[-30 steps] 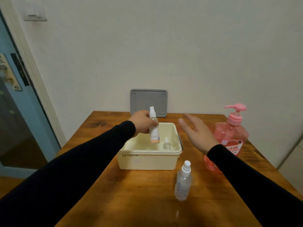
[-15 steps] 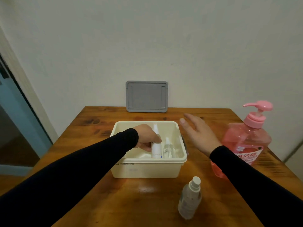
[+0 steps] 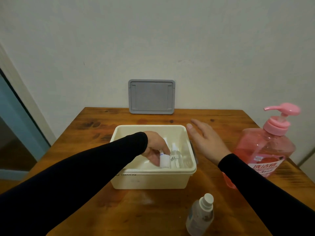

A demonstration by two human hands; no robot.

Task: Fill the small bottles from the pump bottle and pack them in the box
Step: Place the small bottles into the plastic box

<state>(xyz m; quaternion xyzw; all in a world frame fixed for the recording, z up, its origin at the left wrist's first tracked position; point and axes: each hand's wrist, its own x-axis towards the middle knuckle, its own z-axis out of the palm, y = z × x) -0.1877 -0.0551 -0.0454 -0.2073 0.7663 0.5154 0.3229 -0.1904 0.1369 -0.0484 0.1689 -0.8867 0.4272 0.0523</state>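
The white bottle (image 3: 165, 160) sits inside the cream box (image 3: 150, 180), near its front wall, and our left hand (image 3: 156, 148) has its fingers and thumb curled round it from above, so its long axis runs roughly upright with the cap end mostly hidden behind the fingers. Just to its right a clear bottle (image 3: 176, 156) stands in the box, close beside the white one; we cannot tell whether they touch. Further right, our right hand (image 3: 205, 140) hovers flat with fingers spread and holding nothing, just beside the box's right rim. The spray bottle (image 3: 201, 214) not yet packed stands upright on the counter (image 3: 95, 126) in front of the box, nearer that free right hand, so we judge it the natural one to reach back for it. The pink pump bottle (image 3: 267, 147) stands at far right.
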